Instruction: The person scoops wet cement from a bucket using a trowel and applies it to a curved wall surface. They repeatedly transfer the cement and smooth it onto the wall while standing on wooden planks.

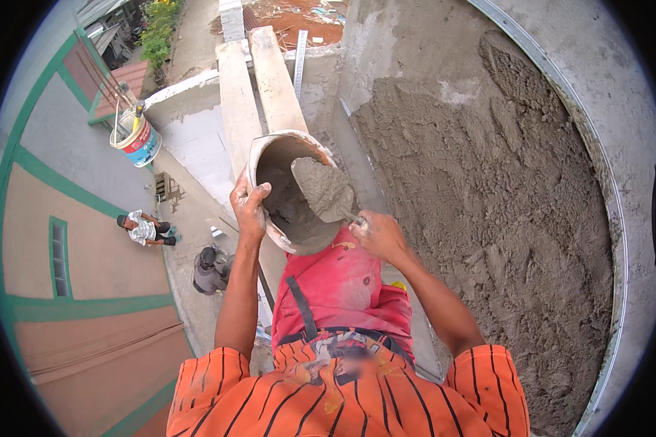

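Observation:
My left hand grips the rim of a mortar-smeared bucket, thumb over the edge, and the bucket tilts against my pink trousers. Wet grey mortar lies inside it. In my right hand is the handle of a trowel. A heap of mortar covers most of its blade, which is over the bucket's right side. To my right stands a wall coated with rough wet mortar.
Two wooden planks run away from me at height. A metal strip borders the plaster. Left, a bucket of tools hangs near the neighbouring house. Far below, one person sits and another crouches.

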Demonstrator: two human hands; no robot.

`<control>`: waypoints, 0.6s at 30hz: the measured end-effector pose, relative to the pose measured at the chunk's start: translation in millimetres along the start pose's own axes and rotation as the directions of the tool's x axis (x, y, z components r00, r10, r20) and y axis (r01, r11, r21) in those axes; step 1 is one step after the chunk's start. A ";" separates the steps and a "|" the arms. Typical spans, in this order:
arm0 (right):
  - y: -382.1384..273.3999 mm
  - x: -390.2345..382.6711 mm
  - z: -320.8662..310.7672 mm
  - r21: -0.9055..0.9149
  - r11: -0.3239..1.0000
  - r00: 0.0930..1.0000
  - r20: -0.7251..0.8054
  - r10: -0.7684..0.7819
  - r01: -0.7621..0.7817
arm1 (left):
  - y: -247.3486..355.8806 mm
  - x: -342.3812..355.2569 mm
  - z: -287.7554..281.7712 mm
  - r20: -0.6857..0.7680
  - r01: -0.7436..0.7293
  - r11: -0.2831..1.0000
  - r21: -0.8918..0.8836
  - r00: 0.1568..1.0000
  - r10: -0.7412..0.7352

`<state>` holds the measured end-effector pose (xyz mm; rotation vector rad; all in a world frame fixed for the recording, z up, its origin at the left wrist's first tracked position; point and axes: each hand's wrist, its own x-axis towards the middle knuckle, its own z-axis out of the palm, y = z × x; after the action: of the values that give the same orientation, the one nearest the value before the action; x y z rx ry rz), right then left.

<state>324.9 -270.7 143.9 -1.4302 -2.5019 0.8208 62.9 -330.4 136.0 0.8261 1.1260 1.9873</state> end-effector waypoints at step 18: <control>9.4 -81.7 -254.5 0.537 0.837 0.911 -0.287 0.295 -0.102 | -20.9 11.1 8.0 0.121 -0.016 0.976 0.218 0.993 -0.011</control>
<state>472.7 -236.8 364.2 -1.4901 -1.7047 1.0494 68.5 -309.9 122.9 1.0480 1.2871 1.8092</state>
